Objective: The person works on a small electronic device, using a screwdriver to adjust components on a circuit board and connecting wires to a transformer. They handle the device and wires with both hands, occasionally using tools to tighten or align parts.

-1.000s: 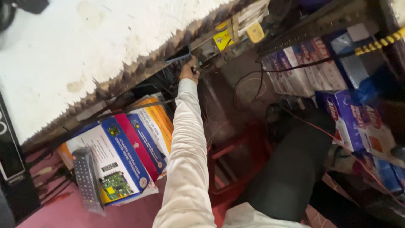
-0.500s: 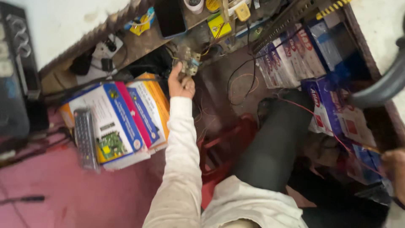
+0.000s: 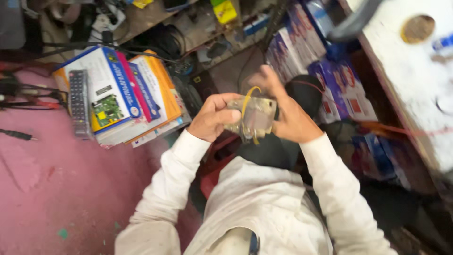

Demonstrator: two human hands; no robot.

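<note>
One blurred circuit board, apparently, two hands

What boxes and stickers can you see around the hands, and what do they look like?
Flat white-and-blue cardboard box with a green circuit board picture: top of the stack left of the hands.
Orange-edged flat box: same stack, right side.
Row of blue, white and red boxes: standing right of the hands.
Yellow square tag: on the shelf at the top.
Both hands hold a small tan board with yellow wire.

Circuit board w/ matt tan face & yellow plastic-coated wire; glossy cardboard boxes; rough pink floor.
</note>
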